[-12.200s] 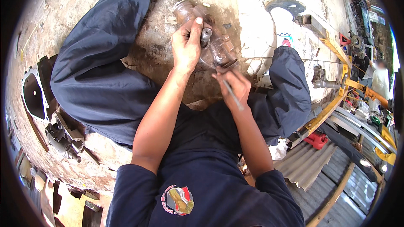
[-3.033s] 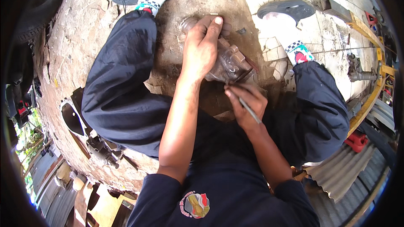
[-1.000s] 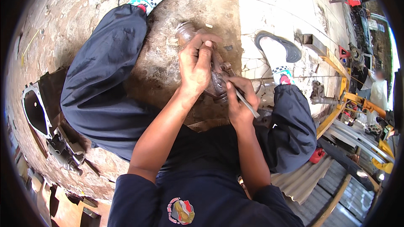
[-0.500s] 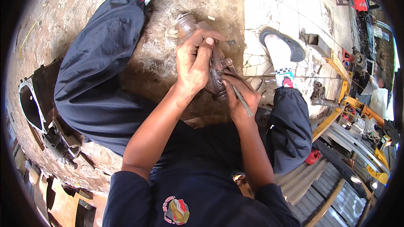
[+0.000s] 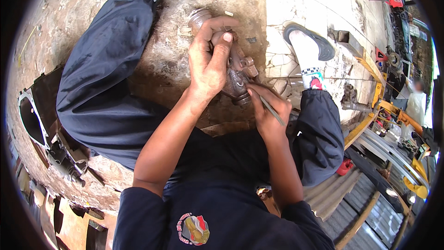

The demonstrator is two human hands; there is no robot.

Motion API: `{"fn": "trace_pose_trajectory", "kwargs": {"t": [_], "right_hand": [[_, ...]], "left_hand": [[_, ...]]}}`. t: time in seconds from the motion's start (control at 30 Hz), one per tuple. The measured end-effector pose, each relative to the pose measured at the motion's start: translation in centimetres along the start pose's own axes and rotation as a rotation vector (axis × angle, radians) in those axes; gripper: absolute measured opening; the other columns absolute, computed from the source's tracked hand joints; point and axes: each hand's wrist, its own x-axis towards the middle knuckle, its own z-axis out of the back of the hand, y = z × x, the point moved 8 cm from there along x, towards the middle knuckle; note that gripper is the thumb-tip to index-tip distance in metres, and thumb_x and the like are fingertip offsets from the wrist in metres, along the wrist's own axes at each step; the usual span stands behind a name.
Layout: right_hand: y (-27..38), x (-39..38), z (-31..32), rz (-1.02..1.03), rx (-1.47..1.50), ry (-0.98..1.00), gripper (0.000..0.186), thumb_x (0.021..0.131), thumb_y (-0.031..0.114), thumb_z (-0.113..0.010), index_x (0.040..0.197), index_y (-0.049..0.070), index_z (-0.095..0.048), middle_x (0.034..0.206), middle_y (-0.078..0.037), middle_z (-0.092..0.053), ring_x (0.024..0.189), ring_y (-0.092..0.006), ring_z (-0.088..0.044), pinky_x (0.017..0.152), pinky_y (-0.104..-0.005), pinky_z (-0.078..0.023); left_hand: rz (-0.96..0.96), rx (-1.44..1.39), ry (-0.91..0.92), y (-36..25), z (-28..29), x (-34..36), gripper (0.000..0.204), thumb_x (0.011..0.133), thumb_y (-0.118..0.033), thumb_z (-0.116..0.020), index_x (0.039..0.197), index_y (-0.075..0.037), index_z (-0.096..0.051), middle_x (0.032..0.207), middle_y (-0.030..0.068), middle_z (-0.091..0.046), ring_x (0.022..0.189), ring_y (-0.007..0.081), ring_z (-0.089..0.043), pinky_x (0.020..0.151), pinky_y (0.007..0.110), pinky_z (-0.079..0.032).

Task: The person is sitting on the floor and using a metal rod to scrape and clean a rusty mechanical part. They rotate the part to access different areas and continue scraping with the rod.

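Between my legs lies a brownish cast-metal machine part (image 5: 237, 88), with a rounded, flanged end toward me and a ribbed cylindrical end farther off. My left hand (image 5: 207, 65) is wrapped over its middle, thumb on top, fingers curled around the far side. In my right hand (image 5: 269, 113), a thin flat metal tool (image 5: 276, 115) is pinched like a pen. Its rear end sticks out behind the fingers toward me. The working tip, at the right side of the part's near end, is hidden by my fingers, so I cannot tell its shape.
A metal housing with an open pale-edged flange (image 5: 33, 118) lies left of my leg. To the right are a square metal tube (image 5: 347, 41), a small metal part (image 5: 350, 98) and a yellow frame (image 5: 360, 133). Corrugated sheets (image 5: 333, 194) lie at the lower right.
My right hand has shifted slightly right with the tool, uncovering more of the part's near end. My left hand keeps its hold. The whole view has moved a little.
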Motion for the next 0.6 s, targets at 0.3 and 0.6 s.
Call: {"fn": "trace_pose_trajectory", "kwargs": {"t": [0.3,0.6], "right_hand": [[-0.4,-3.0,0.8,0.104,-0.129,-0.029,0.012,0.089,0.002,-0.077,0.101,0.001,-0.078,0.1,-0.016,-0.078,0.091,-0.0302,-0.077,0.082,-0.0356,-0.06],[1.9,-4.5,-0.2,0.186,-0.041,-0.013,0.015,0.087,-0.001,-0.077,0.102,0.001,-0.077,0.103,-0.017,-0.078,0.092,-0.0311,-0.076,0.081,-0.0381,-0.061]], "left_hand": [[-0.033,0.077,0.046,0.3,0.3,0.0,0.022,0.107,-0.006,-0.047,0.111,0.003,-0.066,0.071,0.0043,-0.062,0.054,0.0095,-0.059,0.054,0.025,-0.047],[-0.075,0.079,0.059,0.6,0.4,0.2,0.022,0.108,-0.008,-0.048,0.11,0.002,-0.067,0.07,0.0029,-0.061,0.054,0.009,-0.059,0.053,0.024,-0.045]]}}
